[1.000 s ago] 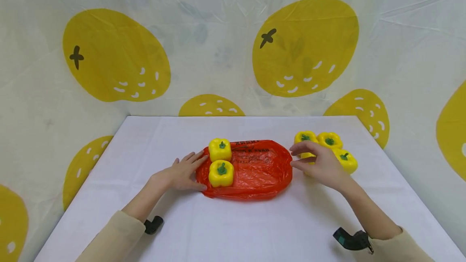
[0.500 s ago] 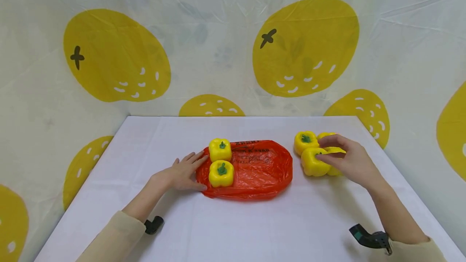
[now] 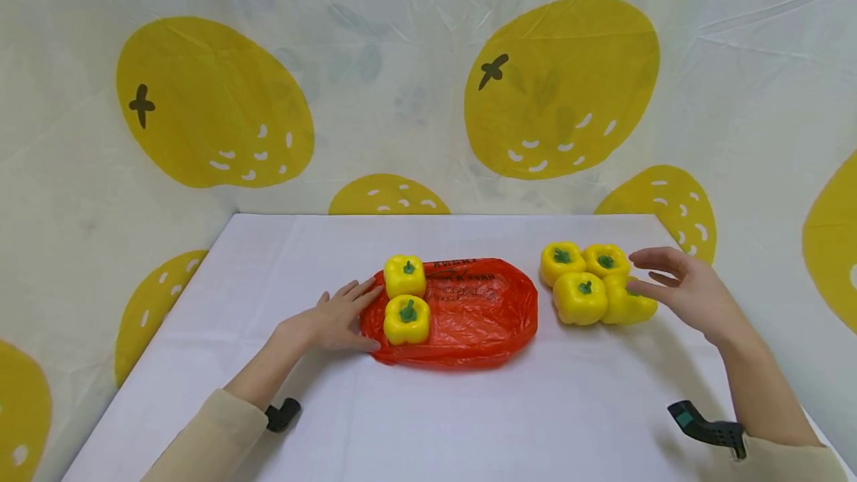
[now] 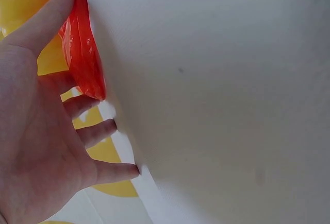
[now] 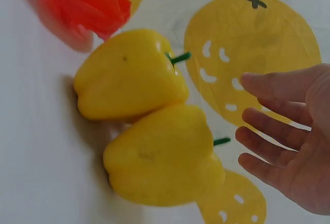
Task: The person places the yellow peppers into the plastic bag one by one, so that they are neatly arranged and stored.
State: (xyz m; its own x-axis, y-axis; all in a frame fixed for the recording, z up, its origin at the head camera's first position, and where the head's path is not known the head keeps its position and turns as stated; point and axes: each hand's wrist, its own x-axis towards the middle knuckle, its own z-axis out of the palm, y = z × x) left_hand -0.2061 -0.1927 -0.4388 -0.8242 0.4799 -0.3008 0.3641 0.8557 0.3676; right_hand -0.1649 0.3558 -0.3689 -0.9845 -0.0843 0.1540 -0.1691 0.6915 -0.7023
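Observation:
A red plastic bag [image 3: 482, 322] lies flat on the table with dark print on it. Two yellow bell peppers stand on its left part, a far pepper [image 3: 404, 283] and a near pepper [image 3: 406, 327]. My left hand [image 3: 335, 316] rests at the bag's left edge, fingers spread; in the left wrist view its thumb touches the red plastic. To the right of the bag several yellow peppers [image 3: 579, 303] with green stems stand close together. My right hand [image 3: 699, 297] hovers beside the rightmost pepper [image 3: 629, 307], fingers loosely bent and apart, holding nothing in the right wrist view.
A white cloth covers the table [image 3: 469, 422], whose far edge meets a pale curtain [image 3: 402, 95] printed with large yellow fruit. Black wrist devices sit at both sleeves, such as the right device [image 3: 706, 426].
My right hand has moved rightward from the bag's right edge, over the pepper group, to its right side. The left hand, the bag and the peppers on it have stayed put.

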